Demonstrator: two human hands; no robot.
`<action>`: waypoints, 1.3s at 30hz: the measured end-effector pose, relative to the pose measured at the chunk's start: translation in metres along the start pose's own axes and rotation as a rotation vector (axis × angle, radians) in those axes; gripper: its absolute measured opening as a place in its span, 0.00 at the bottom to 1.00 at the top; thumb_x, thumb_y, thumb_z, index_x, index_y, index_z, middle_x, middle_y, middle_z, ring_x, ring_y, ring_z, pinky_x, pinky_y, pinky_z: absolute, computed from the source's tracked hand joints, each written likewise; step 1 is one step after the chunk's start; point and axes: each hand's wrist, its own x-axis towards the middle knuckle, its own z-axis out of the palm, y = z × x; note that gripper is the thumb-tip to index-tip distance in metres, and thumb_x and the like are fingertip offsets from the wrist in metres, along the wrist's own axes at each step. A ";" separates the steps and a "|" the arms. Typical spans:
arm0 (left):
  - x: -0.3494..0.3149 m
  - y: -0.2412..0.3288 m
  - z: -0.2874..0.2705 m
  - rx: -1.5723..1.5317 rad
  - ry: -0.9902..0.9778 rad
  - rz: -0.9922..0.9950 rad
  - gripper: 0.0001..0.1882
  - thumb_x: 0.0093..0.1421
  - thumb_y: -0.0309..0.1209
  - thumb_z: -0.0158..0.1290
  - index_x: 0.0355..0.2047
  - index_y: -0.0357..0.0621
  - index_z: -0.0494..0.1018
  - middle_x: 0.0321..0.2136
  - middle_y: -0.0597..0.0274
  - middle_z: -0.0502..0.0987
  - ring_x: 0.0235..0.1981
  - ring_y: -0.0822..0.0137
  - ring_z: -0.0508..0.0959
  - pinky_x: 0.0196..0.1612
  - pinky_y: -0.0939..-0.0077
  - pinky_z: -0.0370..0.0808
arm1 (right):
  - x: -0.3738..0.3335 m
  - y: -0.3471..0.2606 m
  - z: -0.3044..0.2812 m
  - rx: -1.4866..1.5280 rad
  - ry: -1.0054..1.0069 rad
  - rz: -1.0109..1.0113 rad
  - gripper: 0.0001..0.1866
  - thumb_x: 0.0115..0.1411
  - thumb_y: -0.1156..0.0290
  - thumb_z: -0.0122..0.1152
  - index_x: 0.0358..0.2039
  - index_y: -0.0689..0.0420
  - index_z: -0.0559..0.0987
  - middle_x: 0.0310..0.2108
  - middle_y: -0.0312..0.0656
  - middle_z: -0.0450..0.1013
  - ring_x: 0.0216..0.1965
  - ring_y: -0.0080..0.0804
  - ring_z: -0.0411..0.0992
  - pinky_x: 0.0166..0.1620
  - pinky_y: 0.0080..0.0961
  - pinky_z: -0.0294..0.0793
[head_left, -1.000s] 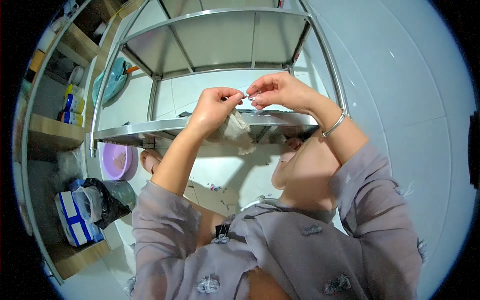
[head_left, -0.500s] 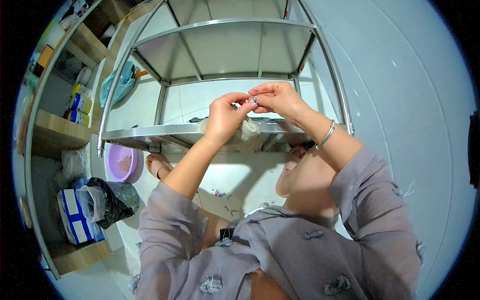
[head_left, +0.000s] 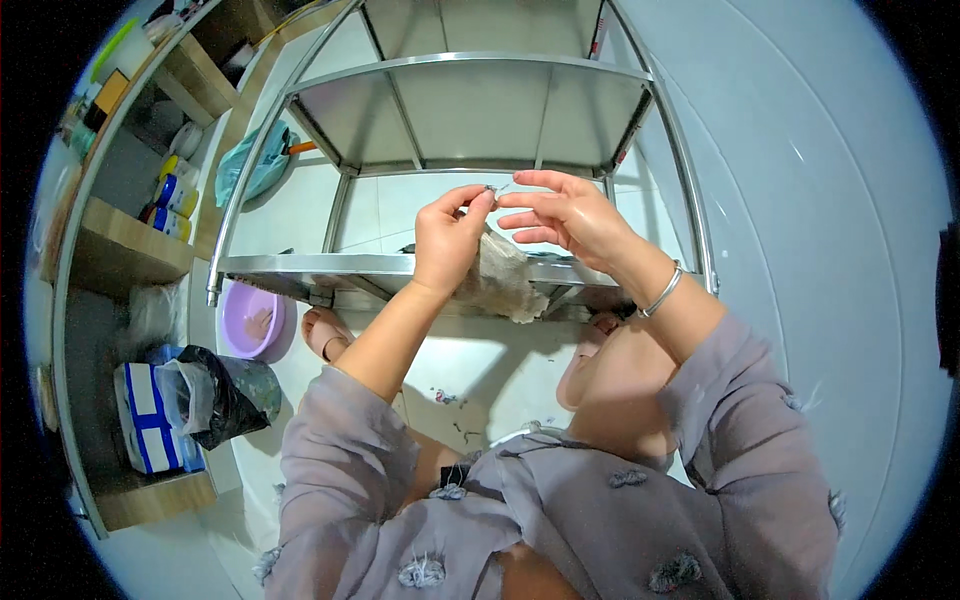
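My left hand (head_left: 447, 240) is raised over the front rail of a metal shelf rack (head_left: 300, 264), thumb and fingertips pinched together. A tiny dark piece with a thin pale end pokes out of that pinch, too small to name. Just to the right, my right hand (head_left: 578, 222) has its fingers spread apart and appears to hold nothing. Its fingertips come close to the pinch; I cannot tell whether they touch. Beneath the hands, a beige-grey cloth (head_left: 505, 278) hangs over the front rail.
A purple basin (head_left: 235, 325) sits left of my feet, near a bin with a black bag (head_left: 215, 398) and a blue-white box (head_left: 150, 420). Further back lies a teal plastic bag (head_left: 250, 165). Small scraps (head_left: 445, 397) dot the floor. A pale wall (head_left: 800, 220) bounds the right.
My right hand has come off the tiny piece and opened its fingers, while my left keeps its pinch. The cloth now shows more, hanging further right. The view has shifted slightly.
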 end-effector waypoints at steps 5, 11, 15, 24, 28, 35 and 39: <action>0.009 -0.002 -0.010 -0.139 0.010 -0.075 0.10 0.53 0.29 0.51 0.33 0.34 0.72 0.26 0.61 0.75 0.26 0.77 0.71 0.30 0.85 0.67 | 0.008 -0.001 0.000 -0.182 0.077 -0.010 0.22 0.56 0.70 0.48 0.49 0.66 0.59 0.42 0.49 0.68 0.38 0.31 0.70 0.38 0.22 0.73; 0.004 -0.015 -0.040 -0.270 0.137 -0.179 0.09 0.53 0.30 0.51 0.31 0.38 0.73 0.28 0.66 0.74 0.29 0.76 0.70 0.34 0.81 0.67 | 0.026 0.050 0.029 -0.799 -0.059 -0.395 0.30 0.45 0.65 0.62 0.48 0.55 0.61 0.36 0.44 0.68 0.37 0.27 0.68 0.39 0.24 0.67; 0.010 -0.002 -0.056 -0.313 0.094 -0.119 0.09 0.50 0.27 0.53 0.30 0.34 0.73 0.26 0.62 0.75 0.29 0.75 0.73 0.35 0.80 0.69 | 0.022 0.052 0.037 -0.878 -0.074 -0.399 0.14 0.46 0.75 0.53 0.37 0.61 0.69 0.32 0.38 0.68 0.35 0.23 0.66 0.41 0.21 0.65; -0.065 0.008 -0.432 0.343 1.108 0.204 0.09 0.46 0.28 0.55 0.28 0.38 0.75 0.25 0.61 0.76 0.26 0.72 0.74 0.31 0.80 0.70 | 0.019 0.065 0.028 -0.816 -0.012 -0.256 0.16 0.52 0.75 0.53 0.42 0.60 0.65 0.34 0.34 0.64 0.36 0.20 0.61 0.40 0.15 0.61; -0.140 -0.048 -0.559 0.729 1.316 -0.121 0.11 0.46 0.25 0.50 0.33 0.40 0.75 0.30 0.56 0.77 0.30 0.68 0.76 0.34 0.78 0.71 | 0.031 0.068 0.011 -0.868 0.019 -0.301 0.16 0.52 0.73 0.53 0.42 0.62 0.65 0.36 0.36 0.65 0.37 0.21 0.61 0.42 0.17 0.61; -0.205 -0.112 -0.643 0.539 1.102 -0.723 0.07 0.46 0.27 0.51 0.26 0.42 0.77 0.19 0.58 0.74 0.16 0.65 0.71 0.19 0.73 0.67 | 0.028 0.073 0.010 -0.851 0.115 -0.314 0.16 0.53 0.73 0.53 0.42 0.63 0.66 0.37 0.37 0.65 0.39 0.23 0.62 0.43 0.18 0.60; -0.225 -0.123 -0.653 0.522 1.192 -0.495 0.08 0.45 0.32 0.56 0.21 0.40 0.75 0.17 0.62 0.73 0.14 0.70 0.69 0.15 0.75 0.62 | 0.029 0.076 0.008 -0.789 0.141 -0.287 0.17 0.54 0.73 0.52 0.43 0.63 0.66 0.38 0.38 0.65 0.39 0.23 0.62 0.44 0.18 0.60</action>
